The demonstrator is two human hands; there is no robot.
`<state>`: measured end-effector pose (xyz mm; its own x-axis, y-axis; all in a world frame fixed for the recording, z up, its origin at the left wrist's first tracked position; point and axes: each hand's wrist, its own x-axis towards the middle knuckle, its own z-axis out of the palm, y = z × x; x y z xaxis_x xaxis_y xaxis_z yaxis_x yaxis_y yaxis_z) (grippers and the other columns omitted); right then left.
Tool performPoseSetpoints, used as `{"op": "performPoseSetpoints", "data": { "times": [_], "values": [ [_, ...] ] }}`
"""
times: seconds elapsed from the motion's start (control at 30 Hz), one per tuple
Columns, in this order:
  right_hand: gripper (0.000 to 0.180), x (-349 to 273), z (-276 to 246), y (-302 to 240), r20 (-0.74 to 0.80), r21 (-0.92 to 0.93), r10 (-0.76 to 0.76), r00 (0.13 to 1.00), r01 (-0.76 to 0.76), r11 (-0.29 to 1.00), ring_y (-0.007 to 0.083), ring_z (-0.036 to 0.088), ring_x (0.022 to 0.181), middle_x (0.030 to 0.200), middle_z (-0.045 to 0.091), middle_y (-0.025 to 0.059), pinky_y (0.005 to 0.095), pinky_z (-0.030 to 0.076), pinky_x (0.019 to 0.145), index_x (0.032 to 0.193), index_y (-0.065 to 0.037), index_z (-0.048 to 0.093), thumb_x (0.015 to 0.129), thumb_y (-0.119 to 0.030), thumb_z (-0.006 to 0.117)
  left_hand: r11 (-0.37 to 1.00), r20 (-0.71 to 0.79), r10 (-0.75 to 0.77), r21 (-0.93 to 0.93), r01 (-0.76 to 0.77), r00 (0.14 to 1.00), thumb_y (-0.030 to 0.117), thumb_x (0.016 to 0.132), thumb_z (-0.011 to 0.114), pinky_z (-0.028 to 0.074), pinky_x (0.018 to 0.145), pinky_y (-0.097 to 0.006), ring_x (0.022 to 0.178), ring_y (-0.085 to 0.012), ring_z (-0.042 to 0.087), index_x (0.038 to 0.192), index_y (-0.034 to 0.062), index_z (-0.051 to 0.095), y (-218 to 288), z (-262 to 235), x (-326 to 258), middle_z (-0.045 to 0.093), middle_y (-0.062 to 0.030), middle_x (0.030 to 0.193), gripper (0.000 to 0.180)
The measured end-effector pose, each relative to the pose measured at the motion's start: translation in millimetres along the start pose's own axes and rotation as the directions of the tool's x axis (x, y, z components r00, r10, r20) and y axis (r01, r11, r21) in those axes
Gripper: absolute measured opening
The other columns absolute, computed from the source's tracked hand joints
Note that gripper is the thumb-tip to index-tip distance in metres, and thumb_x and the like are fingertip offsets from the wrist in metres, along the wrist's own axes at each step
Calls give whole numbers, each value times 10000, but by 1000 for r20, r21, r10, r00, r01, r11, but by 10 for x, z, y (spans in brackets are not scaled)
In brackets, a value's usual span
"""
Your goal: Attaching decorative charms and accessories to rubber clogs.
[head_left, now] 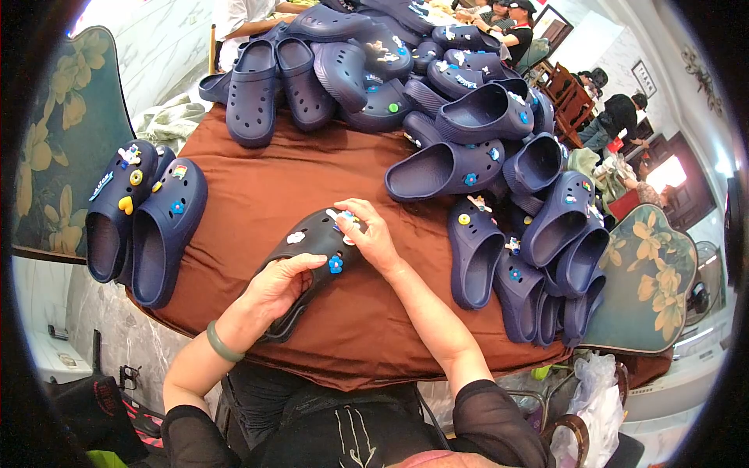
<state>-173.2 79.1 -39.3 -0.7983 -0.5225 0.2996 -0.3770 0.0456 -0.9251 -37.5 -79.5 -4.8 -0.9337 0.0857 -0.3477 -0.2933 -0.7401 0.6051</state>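
A dark clog (310,232) lies slantwise above the near part of the brown cloth, its toe pointing away to the right. My left hand (279,290) grips its side near the opening, thumb on top. At the toe, my right hand (370,238) closes thumb and fingers around a small white-and-coloured shoe charm (341,218), partly hidden by them. A pale charm (296,236) and a blue flower charm (335,264) also sit on the clog's upper. The heel end is partly covered by my left hand and wrist.
Navy clogs with charms (169,232) stand at the left table edge. A large heap of navy clogs (441,169) covers the far side and right of the brown tablecloth (257,183). Floral chair backs (644,273) flank the table. Other people sit and stand farther back.
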Motion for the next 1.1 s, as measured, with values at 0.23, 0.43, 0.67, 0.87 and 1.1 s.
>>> {"op": "performPoseSetpoints", "data": {
  "times": [0.23, 0.43, 0.67, 0.87, 1.1],
  "values": [
    [319, 9, -23, 51, -1, -75, -60, 998, 59, 995, 209, 569, 1059, 1148, 566, 117, 312, 466, 894, 1108, -15, 645, 871, -228, 666, 1000, 24, -12, -28, 13, 1000, 6, 775, 717, 477, 791, -238, 914, -108, 614, 1095, 87, 602, 11, 58, 2, 652, -5, 1011, 350],
    [320, -3, -14, 50, 0, -63, -56, 998, 56, 996, 211, 569, 1067, 1151, 570, 119, 315, 462, 901, 1106, -12, 644, 868, -224, 668, 1000, 30, 0, -16, 0, 1000, 12, 799, 675, 495, 895, -322, 954, -183, 633, 1161, 30, 565, -11, 16, 1, 661, -67, 1051, 378],
    [320, -1, 6, 7, -2, -25, -2, 1000, 2, 1000, 220, 566, 1076, 1150, 572, 121, 315, 454, 915, 1105, -11, 644, 869, -226, 670, 1000, 28, -7, -14, 7, 1000, 14, 768, 723, 460, 762, -229, 893, -94, 604, 1081, 100, 610, 13, 34, 4, 654, 9, 985, 343],
    [311, 45, -26, 106, -12, -75, -71, 997, 70, 995, 227, 565, 1083, 1146, 579, 124, 328, 444, 929, 1101, -14, 645, 861, -210, 675, 1000, 8, -3, 22, 3, 1000, 18, 765, 721, 466, 785, -250, 913, -101, 603, 1088, 97, 608, 17, 12, 69, 651, 4, 999, 351],
    [359, -38, -40, 20, 61, -116, -31, 998, 38, 992, 207, 527, 1129, 1180, 566, 104, 330, 412, 969, 1145, -29, 633, 853, -232, 688, 999, 95, 26, -38, -22, 995, -19, 780, 680, 492, 867, -287, 959, -153, 622, 1128, 60, 579, -7, 88, -20, 644, -35, 1051, 371]
  ]
}}
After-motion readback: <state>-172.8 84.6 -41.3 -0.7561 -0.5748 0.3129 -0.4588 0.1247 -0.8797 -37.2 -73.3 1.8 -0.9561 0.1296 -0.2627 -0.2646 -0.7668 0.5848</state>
